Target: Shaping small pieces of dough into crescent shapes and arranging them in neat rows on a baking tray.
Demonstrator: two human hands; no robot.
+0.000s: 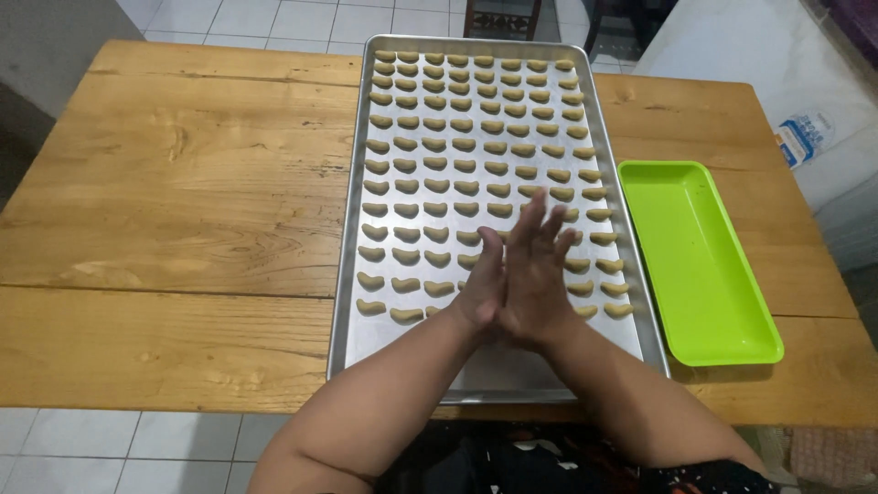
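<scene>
Both forearms reach forward; left hand (483, 291) and right hand (535, 274) press palm to palm, fingers straight, holding nothing visible, above the metal baking tray (494, 366) with rows of crescent cookies (437, 165).

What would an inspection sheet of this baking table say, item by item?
Surface: wooden table, planks with visible grain.
Job's things: metal baking tray with rows of crescent-shaped dough pieces; its near end is bare.
Clutter: empty green tray to the right of the baking tray.
Grippers: left hand and right hand pressed palm to palm above the baking tray; whether anything lies between them is hidden.
Cables: nothing seen.
Surroundings: white tiled floor; dark chair legs beyond the table.
</scene>
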